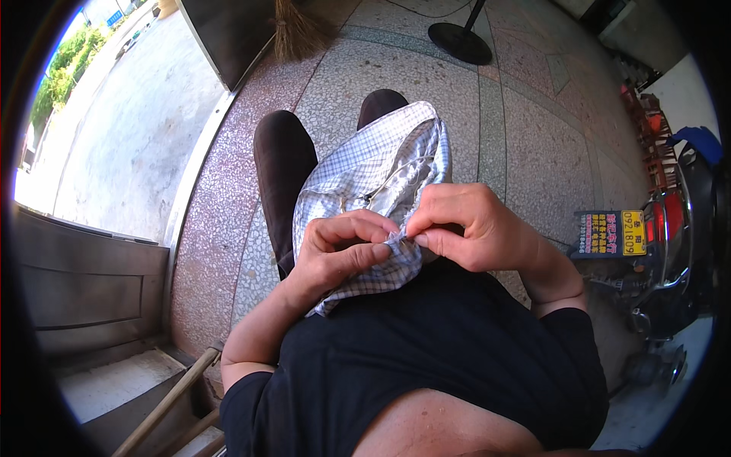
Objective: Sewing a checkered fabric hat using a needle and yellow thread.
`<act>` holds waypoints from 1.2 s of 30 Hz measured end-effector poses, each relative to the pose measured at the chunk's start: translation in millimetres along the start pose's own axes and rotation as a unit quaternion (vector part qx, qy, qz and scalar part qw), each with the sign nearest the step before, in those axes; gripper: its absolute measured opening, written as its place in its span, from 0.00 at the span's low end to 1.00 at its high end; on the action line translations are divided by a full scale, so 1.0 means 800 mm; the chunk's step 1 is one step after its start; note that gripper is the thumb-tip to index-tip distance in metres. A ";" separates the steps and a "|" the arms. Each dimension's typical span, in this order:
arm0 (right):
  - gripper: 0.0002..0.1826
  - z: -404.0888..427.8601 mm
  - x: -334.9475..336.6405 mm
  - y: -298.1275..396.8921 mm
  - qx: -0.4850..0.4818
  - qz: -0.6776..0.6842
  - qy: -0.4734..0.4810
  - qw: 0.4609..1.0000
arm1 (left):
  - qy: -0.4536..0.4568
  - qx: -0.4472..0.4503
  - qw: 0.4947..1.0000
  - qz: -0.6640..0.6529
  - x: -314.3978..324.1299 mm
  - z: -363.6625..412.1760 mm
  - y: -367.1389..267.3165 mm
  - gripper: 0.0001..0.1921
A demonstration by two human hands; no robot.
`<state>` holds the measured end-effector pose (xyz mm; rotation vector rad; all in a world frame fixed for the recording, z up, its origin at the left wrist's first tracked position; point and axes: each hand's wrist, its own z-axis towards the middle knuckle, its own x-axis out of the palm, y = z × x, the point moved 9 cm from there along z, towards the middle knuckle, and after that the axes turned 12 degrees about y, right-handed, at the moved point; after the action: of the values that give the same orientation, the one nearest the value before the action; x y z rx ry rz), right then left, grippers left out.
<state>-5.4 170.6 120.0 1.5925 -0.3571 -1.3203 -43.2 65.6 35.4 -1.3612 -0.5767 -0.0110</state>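
Observation:
A light checked cloth piece (348,165), its edges frayed, lies over my lap, with an opening towards its right side where loose threads and a pale cord or strip show. My left hand (342,245) pinches the frayed edge between thumb and fingers. Close beside it, almost touching, my right hand (462,225) pinches the same edge from the right. Whether a needle or other small item is between the fingertips cannot be told. Below the hands, a fold of the cloth hangs against my dark shirt.
A straw broom (300,34) stands by the door panel at the top. Beyond my knees is a round black stand base (460,43). A motorbike (674,240) is parked at the right. Wooden handles (168,403) lean at the lower left, near a doorway.

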 end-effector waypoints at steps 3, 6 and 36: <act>0.06 0.003 0.002 -0.018 0.010 0.077 0.035 0.996 | 0.006 -0.009 0.999 -0.040 -0.001 0.001 0.008 0.05; 0.05 0.004 0.007 -0.034 0.045 0.159 0.061 0.984 | 0.015 -0.013 0.999 -0.050 -0.002 0.003 0.014 0.04; 0.09 0.014 0.025 -0.049 0.126 0.119 0.085 0.981 | -0.018 -0.078 0.981 -0.176 -0.005 0.009 0.042 0.06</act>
<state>-21.3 168.4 77.6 1.7954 -0.6084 -0.9788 -38.3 78.6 4.1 -1.3964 -0.8569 -0.3247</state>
